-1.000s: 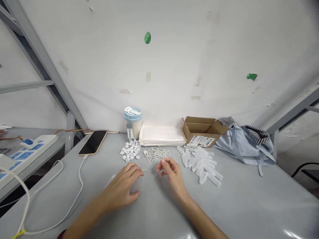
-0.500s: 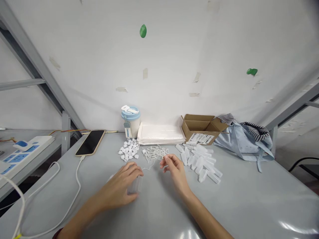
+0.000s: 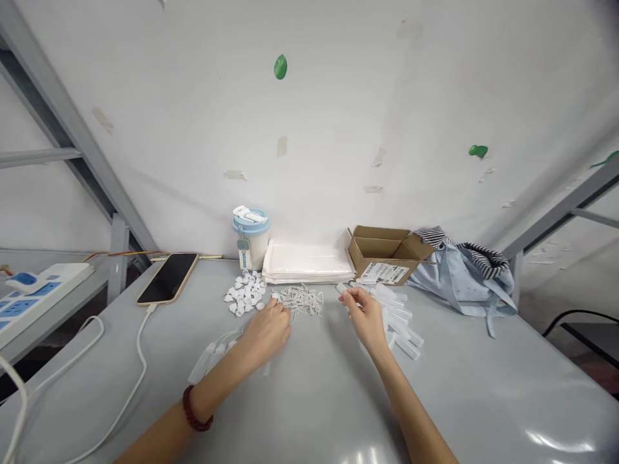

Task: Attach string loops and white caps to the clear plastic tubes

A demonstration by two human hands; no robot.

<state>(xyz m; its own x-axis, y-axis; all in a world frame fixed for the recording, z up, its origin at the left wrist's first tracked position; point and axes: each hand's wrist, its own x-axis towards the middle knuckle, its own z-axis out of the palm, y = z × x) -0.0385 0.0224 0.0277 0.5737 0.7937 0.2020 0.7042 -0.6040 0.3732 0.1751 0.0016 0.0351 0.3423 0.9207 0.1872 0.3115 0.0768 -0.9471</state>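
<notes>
Centre of the frame, and the left hand (image 3: 268,330) is down at the tangle of thin, pale cords (image 3: 304,299), fingers curled and close together; whether they grip a strand, I can't tell. Just left of the tangle, a heap of small, smooth white pieces (image 3: 245,293). Right of centre, the right hand (image 3: 367,322) brings thumb and forefinger nearly together at the near edge of the frosted, slim plastic sleeves (image 3: 407,348); any hold there is too small to make out, and the hand covers part of that pile. Lower left, more translucent sleeves (image 3: 200,367) with looped cords lie on the glossy grey table (image 3: 314,399), partly hidden by the left forearm and its dark red beaded bracelet (image 3: 192,411). Behind, a corrugated cardboard box (image 3: 362,261) gapes, its inside bottom out of sight; far left, the white power strip (image 3: 39,296) is cut off.
</notes>
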